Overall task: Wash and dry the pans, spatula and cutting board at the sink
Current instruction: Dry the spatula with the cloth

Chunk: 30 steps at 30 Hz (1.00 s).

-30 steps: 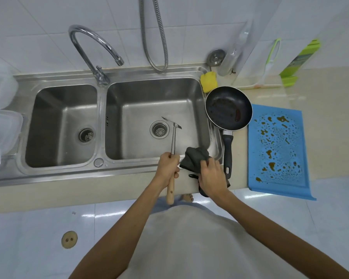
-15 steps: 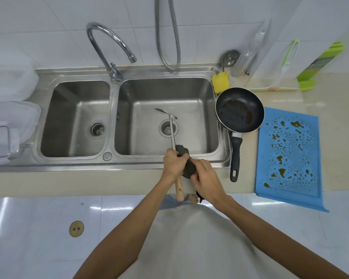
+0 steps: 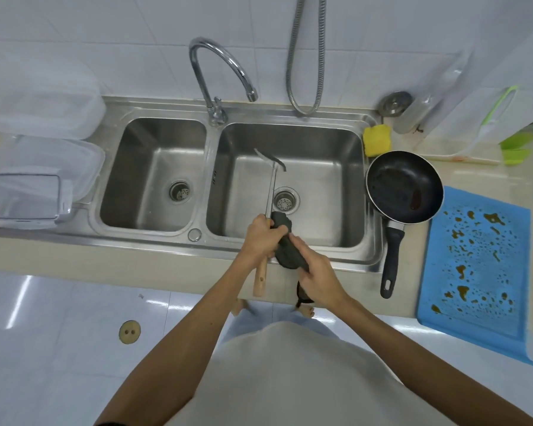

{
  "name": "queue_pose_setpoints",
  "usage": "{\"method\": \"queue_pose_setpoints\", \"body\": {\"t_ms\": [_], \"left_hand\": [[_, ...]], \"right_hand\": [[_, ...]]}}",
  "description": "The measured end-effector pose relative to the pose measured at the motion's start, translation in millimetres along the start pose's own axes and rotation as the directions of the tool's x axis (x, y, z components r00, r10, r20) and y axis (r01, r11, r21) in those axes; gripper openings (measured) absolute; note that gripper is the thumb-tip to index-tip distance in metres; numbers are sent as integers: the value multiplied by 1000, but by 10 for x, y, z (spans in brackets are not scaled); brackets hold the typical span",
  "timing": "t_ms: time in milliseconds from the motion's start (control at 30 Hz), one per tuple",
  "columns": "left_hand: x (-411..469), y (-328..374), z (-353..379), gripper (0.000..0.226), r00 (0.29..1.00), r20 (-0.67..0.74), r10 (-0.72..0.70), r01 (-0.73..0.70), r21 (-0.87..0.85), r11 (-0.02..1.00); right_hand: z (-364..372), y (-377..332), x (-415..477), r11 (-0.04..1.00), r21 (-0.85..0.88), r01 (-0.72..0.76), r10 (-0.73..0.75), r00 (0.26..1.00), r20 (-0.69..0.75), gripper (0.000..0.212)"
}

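– Spatula of steel with a wooden handle [image 3: 270,195]: where is it?
– Over the right basin of the stainless double sink [image 3: 346,179]. Its blade is out past the drain and its handle reaches back across the sink's front edge. The left hand [image 3: 259,238] is wrapped round it where the shaft meets the wood. The right hand [image 3: 317,275] clutches a dark grey cloth [image 3: 285,253], pressed to the shaft right beside the left fingers.
– Washing or drying?
– Drying, I'd judge. No water shows at the curved chrome tap [image 3: 219,72], and the yellow sponge [image 3: 377,139] lies apart at the sink's back right corner. The blade looks clean, though it is blurred.
– And the rest?
– A black non-stick frying pan [image 3: 403,186] sits at the sink's right edge, with its handle pointing toward the front edge of the beige counter [image 3: 166,259]. Brown residue shows inside it. Just right of it a blue plastic cutting board [image 3: 474,272] lies on the counter, spotted with brown sauce. Both look unwashed. I see only one pan.
– So how far along?
– Early. The spatula is nearly finished at best, and the pan and board each need washing and drying.
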<state>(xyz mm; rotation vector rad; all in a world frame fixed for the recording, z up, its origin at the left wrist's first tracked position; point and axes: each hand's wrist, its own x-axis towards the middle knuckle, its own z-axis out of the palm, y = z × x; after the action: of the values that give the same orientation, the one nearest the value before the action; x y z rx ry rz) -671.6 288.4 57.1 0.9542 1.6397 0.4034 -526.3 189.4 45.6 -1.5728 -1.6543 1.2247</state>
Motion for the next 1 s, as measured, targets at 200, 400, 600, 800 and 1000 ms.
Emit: {"method": "queue_pose_setpoints", "body": {"t_ms": [200,400,600,800,1000], "left_hand": [[-88,-89,-381,35,993,115,10,-1,-75,997],[-176,-285,-667,36,979,188,78,-75,-20,997],[-315,-365,-797,25,939,315,141,-104,-130,986],[-346,-300,-797,24,946,295,134,-112,-88,990],[-333,-199,-826,25,939,196,283,-293,21,956]], "right_hand": [[48,-304,218,781,489,-390,444,896,6,61],[-174,-364,596,706,629,-325,574,784,-238,58],[-508,-525,1050,986,-25,-163,121,814,-568,76],[-200,-467,1103,779,-626,15,-114,987,-117,75],[-97,-400,979,630,-755,183,-335,941,-51,81]]}}
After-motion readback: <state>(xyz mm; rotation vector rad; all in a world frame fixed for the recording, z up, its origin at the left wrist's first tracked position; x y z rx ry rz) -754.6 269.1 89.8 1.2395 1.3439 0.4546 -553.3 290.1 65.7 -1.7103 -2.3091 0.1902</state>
